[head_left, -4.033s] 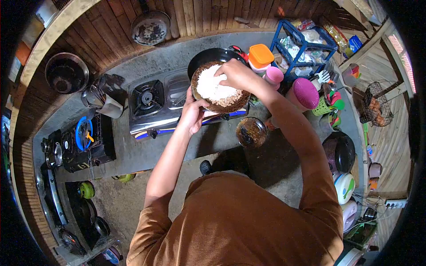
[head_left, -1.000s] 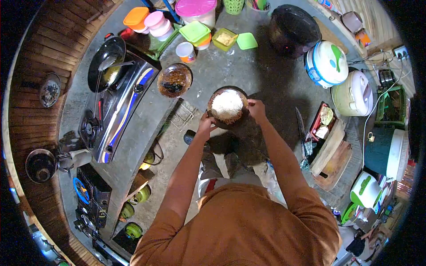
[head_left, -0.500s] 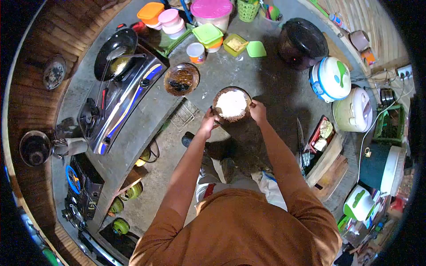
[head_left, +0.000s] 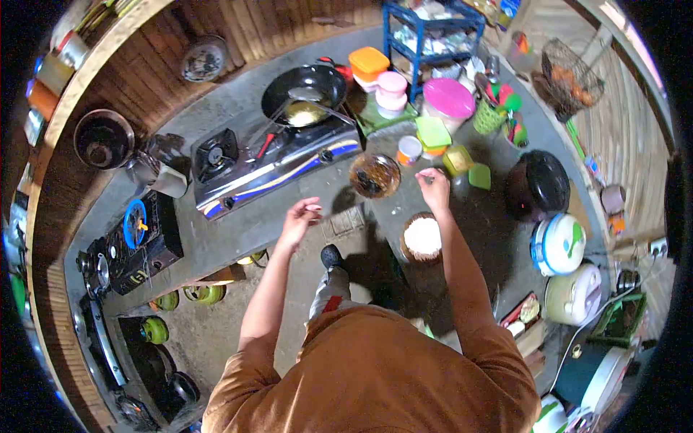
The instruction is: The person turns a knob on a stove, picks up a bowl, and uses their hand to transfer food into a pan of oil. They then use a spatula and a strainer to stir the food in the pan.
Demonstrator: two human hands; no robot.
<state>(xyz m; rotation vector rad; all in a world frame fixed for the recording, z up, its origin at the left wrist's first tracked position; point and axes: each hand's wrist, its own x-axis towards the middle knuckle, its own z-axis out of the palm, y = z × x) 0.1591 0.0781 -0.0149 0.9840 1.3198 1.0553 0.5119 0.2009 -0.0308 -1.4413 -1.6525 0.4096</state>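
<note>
The left hand (head_left: 302, 216) is up in the air, just left of the middle of the frame. Its fingers are loose and a bit bent, and it holds nothing. The right hand (head_left: 434, 184) is a little right of the middle. Its fingers are curled in close together. I cannot tell if it pinches something small.

The rice bowl (head_left: 422, 238) sits on the gray counter (head_left: 462, 289), just below the right hand and not touching it. It is brown and full of white rice.

Just left of the right hand is a dark bowl (head_left: 374, 175) with brown bits in it. A small cup (head_left: 409, 150) stands just above the hand. A green box (head_left: 457, 160) and a green lid (head_left: 479, 176) lie to the right of the hand. A black pot (head_left: 538, 186) is further right.

Above the left hand is a stove (head_left: 274, 162). A black wok (head_left: 303, 90) sits on it, near the top middle of the frame. A white and green rice cooker (head_left: 557, 244) is at the right side.
</note>
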